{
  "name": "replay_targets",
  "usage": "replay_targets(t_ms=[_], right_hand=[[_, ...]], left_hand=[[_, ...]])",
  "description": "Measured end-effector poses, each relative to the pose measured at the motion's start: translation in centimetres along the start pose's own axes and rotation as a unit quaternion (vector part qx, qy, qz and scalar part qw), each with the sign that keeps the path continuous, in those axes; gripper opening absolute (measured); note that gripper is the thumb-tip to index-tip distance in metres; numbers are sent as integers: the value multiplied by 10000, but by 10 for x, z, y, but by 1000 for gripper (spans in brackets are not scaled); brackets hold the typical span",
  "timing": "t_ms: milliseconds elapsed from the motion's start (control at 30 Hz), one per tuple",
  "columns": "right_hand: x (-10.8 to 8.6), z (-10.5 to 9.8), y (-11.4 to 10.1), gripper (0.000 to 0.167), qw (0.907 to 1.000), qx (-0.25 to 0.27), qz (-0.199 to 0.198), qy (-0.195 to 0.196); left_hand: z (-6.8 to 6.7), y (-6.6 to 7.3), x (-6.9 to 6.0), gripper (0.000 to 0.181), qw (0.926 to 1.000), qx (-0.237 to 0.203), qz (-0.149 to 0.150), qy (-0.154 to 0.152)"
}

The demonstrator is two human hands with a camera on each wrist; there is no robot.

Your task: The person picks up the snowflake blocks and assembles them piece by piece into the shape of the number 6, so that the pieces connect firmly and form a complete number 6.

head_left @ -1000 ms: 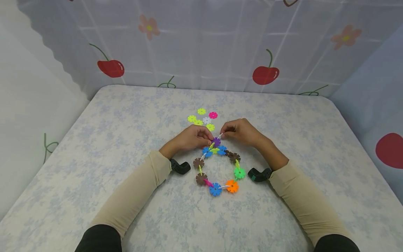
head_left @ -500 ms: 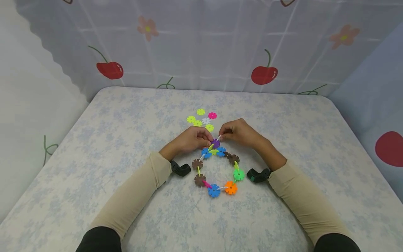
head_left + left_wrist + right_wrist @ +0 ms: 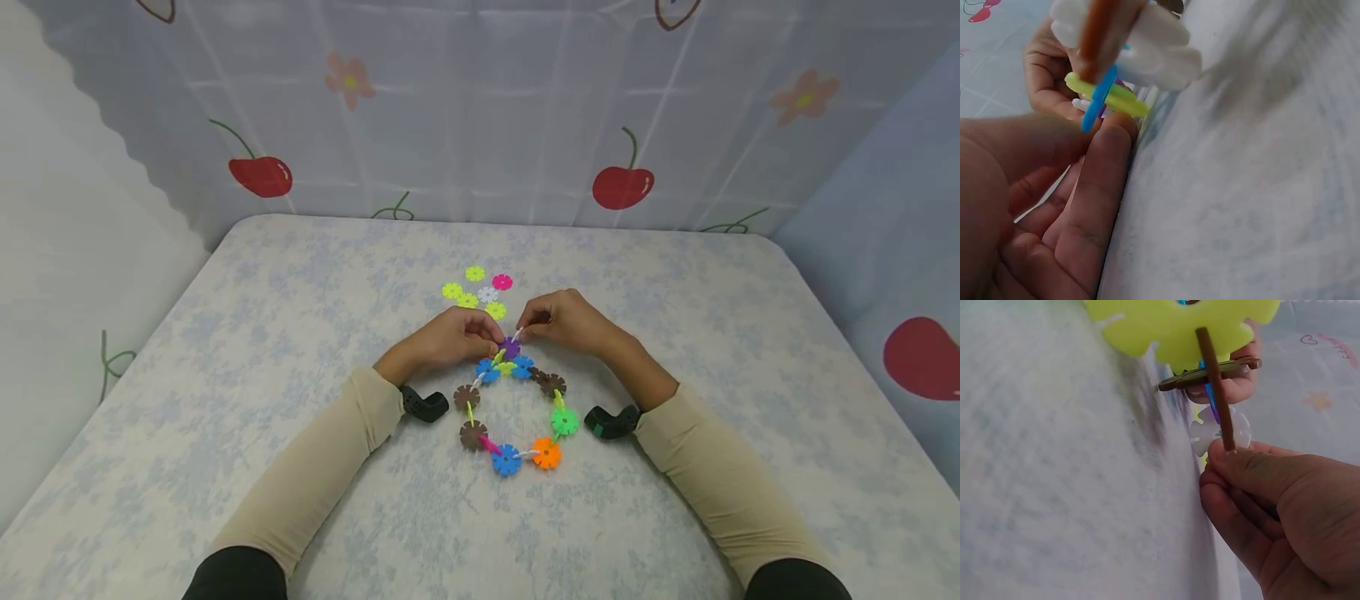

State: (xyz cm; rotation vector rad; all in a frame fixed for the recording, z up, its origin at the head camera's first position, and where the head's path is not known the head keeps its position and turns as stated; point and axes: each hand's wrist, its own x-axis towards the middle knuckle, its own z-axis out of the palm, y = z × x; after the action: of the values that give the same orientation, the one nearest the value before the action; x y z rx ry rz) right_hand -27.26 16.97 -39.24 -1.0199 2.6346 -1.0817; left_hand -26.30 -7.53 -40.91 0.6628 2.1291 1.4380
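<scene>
Ok so as I read it, you're seating that white disc into the purple disc, slot to slot. Your left grip is pinched on the purple disc's edge, and your right grip is pinched on the white disc, which stands roughly edge-on in the head view. The purple disc is at the far side of the ring of discs, just past the little yellow disc between the two blue discs, and short of the loose discs.

Tips fwiw: make the left one your anchor and let only the right one push. Line the notches up before you press and keep the white disc square to the purple, cos going in skewed would probably bend a petal or pop a joint next door. Pinch close to the slot, push straight, and don't let the ring twist on the tabletop; those links look easy to knock loose. Can't tell how deep the slots are engaged, your fingertips cover most of it.

Compared with a second ago, not much: your right fingertips look a touch nearer the left ones, both pinches are on the same discs, and the loose discs have the same layout. Everything sits slightly lower in the head view, so I'd guess your head tipped up a bit.
</scene>
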Motion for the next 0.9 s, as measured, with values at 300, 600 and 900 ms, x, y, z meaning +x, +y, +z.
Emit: replay_targets(t_ms=[300, 600, 900], right_hand=[[-3, -13, 15, 28, 9992, 228, 150, -294], [10, -9, 18, 35, 9950, -465, 55, -879], [-1, -18, 26, 12, 9963, -156, 699, -469]], left_hand=[[1, 0, 3, 7, 9998, -66, -18, -204], [0, -3, 1, 7, 9995, -132, -41, -282], [-5, -2, 0, 20, 9993, -282, -189, -141]])
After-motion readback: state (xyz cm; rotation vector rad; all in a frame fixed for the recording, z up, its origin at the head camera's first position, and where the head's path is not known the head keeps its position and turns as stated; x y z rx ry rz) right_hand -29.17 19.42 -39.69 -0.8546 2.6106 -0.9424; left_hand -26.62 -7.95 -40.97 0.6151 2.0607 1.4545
